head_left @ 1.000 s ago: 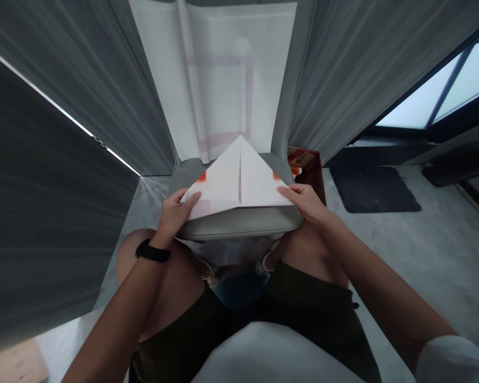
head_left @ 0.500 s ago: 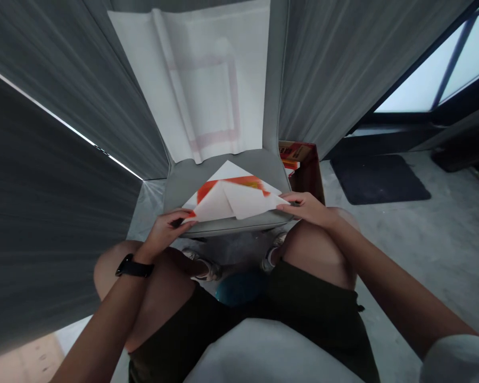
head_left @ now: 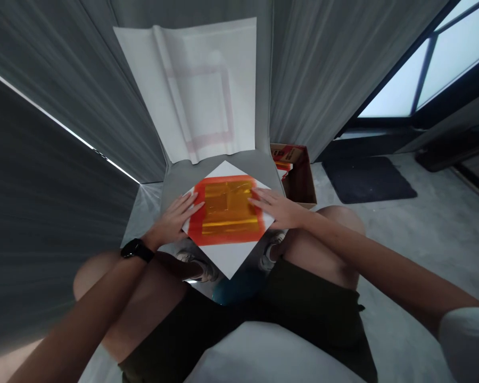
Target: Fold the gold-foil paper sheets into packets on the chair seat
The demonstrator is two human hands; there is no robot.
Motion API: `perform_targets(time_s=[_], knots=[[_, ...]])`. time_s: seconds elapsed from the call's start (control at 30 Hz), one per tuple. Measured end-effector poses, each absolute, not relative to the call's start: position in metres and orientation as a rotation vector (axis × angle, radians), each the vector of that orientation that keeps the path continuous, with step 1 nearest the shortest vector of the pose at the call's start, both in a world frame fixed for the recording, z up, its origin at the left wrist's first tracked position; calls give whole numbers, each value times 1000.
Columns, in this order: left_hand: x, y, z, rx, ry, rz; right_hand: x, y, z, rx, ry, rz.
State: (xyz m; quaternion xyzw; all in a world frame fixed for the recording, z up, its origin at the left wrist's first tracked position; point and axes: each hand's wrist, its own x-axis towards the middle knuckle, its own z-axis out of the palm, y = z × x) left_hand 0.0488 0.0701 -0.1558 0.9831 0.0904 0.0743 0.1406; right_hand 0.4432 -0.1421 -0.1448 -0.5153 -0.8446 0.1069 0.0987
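A white square sheet of joss paper [head_left: 230, 260] lies turned like a diamond on the grey chair seat [head_left: 175, 181], its near corner jutting past the front edge. It bears a red-orange square with a shiny, creased gold patch in the middle. My left hand [head_left: 178, 215], below a black watch, rests on the left corner with fingers stretched over the red border. On the right corner lies my right hand [head_left: 281, 207], fingers spread and tips by the gold patch. Both thumbs are mostly hidden.
A large white sheet [head_left: 207, 101] with a faint pinkish frame leans on the chair back. An open cardboard box [head_left: 303, 175] with red-orange papers stands right of the chair. Grey curtains [head_left: 315, 69] hang on both sides. A dark mat [head_left: 367, 179] lies on the floor.
The joss paper was folded up with its pale underside showing and a hand at each end; now it lies flat, gold face up. My hands have gone from pinching corners to resting on top.
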Motion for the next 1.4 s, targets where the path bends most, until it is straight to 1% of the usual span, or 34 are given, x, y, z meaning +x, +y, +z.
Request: perform_targets(time_s=[0.17,0.4,0.63,0.83,1.03,1.17,1.3,1.4], knots=[[48,81,-161,2834,238,112,443,-133,-150,-1505,-2616,402],[46,81,-159,2701,375,78,439,-143,-141,-1356,-2540,399],[52,87,-146,2354,451,154,420,-155,-128,-1399,-2211,634],[63,78,-111,2081,517,145,410,-152,-108,-1570,-1871,776],[72,68,-96,1879,787,182,404,-137,-105,-1767,-1474,895],[77,65,-100,1852,921,295,401,-125,-112,-1870,-1322,810],[85,66,-108,1978,1121,402,404,-109,-117,-1980,-1304,617],[92,67,-112,2049,1195,442,409,-96,-118,-2091,-1318,543]])
